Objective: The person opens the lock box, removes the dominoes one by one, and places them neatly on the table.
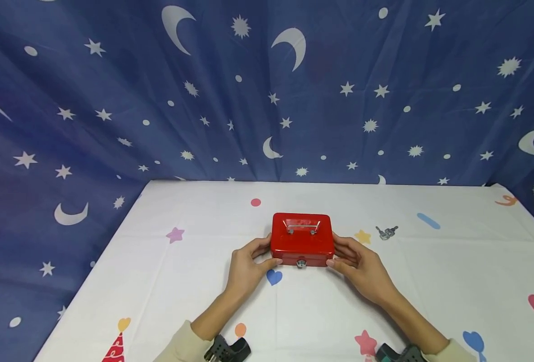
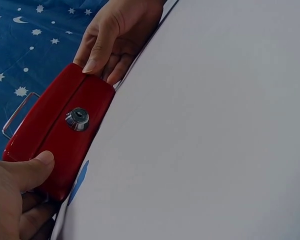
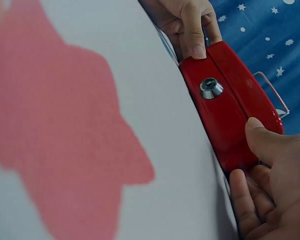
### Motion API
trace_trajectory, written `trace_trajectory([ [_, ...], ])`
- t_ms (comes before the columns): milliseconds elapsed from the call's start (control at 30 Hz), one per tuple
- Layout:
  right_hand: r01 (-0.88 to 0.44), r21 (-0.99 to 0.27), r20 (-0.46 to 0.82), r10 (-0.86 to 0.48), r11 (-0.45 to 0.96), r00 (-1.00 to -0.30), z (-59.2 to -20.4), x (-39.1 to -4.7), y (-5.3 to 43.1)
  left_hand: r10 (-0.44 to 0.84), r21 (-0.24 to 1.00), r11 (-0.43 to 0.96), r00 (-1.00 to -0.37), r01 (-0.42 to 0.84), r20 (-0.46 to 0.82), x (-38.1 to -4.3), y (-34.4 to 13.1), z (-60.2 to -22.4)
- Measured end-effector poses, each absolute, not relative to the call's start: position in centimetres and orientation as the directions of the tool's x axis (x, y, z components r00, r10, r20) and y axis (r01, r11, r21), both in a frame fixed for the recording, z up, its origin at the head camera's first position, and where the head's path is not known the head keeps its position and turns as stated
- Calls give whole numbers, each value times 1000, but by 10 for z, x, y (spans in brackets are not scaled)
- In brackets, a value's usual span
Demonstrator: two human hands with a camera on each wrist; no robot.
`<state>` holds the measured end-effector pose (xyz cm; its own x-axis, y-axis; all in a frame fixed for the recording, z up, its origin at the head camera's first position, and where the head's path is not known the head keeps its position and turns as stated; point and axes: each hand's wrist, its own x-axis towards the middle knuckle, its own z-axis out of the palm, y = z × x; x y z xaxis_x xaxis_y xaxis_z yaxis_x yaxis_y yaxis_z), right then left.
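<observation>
A small red metal cash box (image 1: pixel 301 239) sits on the white table, its lid down and a wire handle (image 1: pixel 302 229) on top. Its round silver lock (image 2: pixel 78 119) faces me, with no key in it. My left hand (image 1: pixel 247 269) grips the box's left end, thumb on the front corner and fingers along the side. At the opposite end my right hand (image 1: pixel 363 270) holds it the same way, its thumb (image 3: pixel 257 132) on the front face. Fingers behind the ends are partly hidden.
A small bunch of silver keys (image 1: pixel 386 232) lies to the right of the box. The white tablecloth (image 1: pixel 203 211) carries printed stars, hearts and dots. A blue curtain (image 1: pixel 321 125) with moons and stars hangs behind the table and along its left side.
</observation>
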<state>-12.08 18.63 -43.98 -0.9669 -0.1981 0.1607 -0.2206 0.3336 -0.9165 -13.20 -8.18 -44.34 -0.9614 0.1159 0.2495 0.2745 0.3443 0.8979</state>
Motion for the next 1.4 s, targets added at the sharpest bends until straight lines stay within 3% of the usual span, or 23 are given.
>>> trace_trajectory([
  [733,-162,-965,98,-290,207,-952,-438,-116,199,144,925,265,-960,270,239,-116,-86,-438],
  [1067,-312,-876,244,-219,368,-945,-444,-116,199,278,774,413,-876,480,395,-127,-100,-445],
  [1400,-383,-776,275,-278,501,-920,-446,-118,197,374,802,343,-854,489,361,-136,-107,-446],
])
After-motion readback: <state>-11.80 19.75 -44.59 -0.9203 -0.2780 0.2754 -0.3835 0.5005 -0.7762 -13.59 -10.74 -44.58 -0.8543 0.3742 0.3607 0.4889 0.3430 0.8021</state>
